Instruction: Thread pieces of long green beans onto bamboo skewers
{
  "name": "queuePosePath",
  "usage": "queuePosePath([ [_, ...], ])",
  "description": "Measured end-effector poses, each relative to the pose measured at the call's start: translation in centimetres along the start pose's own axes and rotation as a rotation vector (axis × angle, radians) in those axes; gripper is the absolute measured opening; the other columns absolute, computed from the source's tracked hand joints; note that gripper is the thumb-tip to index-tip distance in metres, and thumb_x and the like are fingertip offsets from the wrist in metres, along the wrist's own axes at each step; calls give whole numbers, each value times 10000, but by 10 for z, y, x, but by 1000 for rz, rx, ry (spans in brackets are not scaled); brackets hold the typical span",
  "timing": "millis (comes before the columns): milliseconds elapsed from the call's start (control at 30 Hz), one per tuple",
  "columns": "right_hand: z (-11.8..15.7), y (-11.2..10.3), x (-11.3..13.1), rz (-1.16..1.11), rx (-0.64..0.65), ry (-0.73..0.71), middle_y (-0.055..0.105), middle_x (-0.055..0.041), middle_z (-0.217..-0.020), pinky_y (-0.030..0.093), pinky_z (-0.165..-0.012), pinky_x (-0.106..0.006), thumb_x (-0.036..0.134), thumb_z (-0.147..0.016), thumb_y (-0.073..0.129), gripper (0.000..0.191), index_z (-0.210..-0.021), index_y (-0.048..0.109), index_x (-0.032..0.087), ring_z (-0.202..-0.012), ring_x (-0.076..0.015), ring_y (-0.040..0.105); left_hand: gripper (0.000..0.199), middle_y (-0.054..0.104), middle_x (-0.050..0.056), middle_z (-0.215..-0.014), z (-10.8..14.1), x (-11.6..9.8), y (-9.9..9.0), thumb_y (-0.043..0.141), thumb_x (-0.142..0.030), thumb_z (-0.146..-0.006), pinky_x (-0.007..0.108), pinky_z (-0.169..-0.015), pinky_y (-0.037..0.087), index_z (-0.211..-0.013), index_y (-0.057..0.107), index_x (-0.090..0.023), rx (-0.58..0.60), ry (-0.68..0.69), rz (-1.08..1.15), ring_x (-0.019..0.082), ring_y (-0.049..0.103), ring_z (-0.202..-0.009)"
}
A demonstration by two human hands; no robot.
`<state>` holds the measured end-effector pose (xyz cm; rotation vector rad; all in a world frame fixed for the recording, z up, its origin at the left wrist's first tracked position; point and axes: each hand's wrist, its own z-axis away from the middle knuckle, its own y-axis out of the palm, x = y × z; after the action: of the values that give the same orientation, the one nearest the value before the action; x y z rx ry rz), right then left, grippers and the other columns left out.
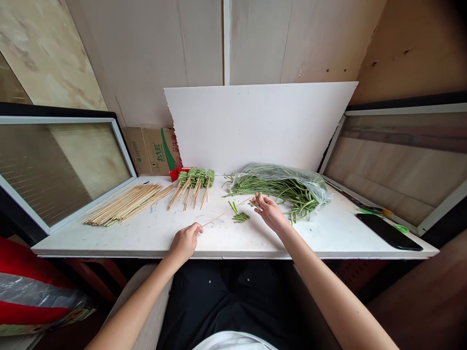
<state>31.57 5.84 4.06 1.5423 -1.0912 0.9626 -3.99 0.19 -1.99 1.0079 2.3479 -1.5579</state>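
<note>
1. Skewer [226, 212] of thin wood is near the middle of the table [219, 245], slanting from about 8 o'clock up to 2 o'clock between both hands; 12 o'clock points away from the person, with the table's middle as the clock's centre.
2. At 8 o'clock, the left hand [186, 240] pinches the near end of the skewer between thumb and fingers.
3. At about 2 o'clock, the right hand [269, 210] has its fingertips drawn together around green bits at the skewer's far end; I cannot tell whether the point has gone through them.
4. Cut bean pieces [241, 217] lie loose close to the centre, just beside the right hand.
5. At 1 o'clock, behind that hand, long green beans [270, 186] spill from a clear plastic bag [288, 171].
6. Toward 11 o'clock, filled skewers [197, 177] are piled with their green ends away from the person and bare sticks toward the near edge.
7. At 9 o'clock, a heap of bare sticks [126, 204] lies flat.
8. A cardboard box [151, 148] stands at 10 o'clock, a white board [259, 126] at 12, and a flat black object [388, 231] lies at 3.
</note>
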Motion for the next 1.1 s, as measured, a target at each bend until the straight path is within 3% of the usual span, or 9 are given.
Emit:
queuePosePath([
  [233, -4, -3, -3, 45, -79, -39, 704, -85, -1069, 502, -779, -330, 718, -667, 861, 572, -927, 711, 231, -952, -228, 624, 238, 773, 26, -944, 0, 1, 0, 413, -191, -1006, 279, -711, 495, -950, 640, -239, 13, 4, -5, 189, 719, -795],
  [833, -2, 5, -2, 99, -64, -48, 718, -82, -1054, 456, -713, -304, 687, -716, 834, 503, -897, 717, 232, -921, -216, 609, 259, 781, 39, -932, 0, -1, 0, 443, -191, -992, 287, -717, 508, -963, 696, -237, -17, -3, 14, 201, 713, -804],
  [1100, 1, 7, 1, 153, -57, -80, 674, -72, -993, 456, -716, -307, 736, -747, 769, 529, -803, 607, 235, -930, -221, 599, 266, 781, 38, -923, 0, -1, 0, 427, -195, -1004, 281, -709, 505, -954, 684, -239, -8, 1, -28, 201, 721, -805],
])
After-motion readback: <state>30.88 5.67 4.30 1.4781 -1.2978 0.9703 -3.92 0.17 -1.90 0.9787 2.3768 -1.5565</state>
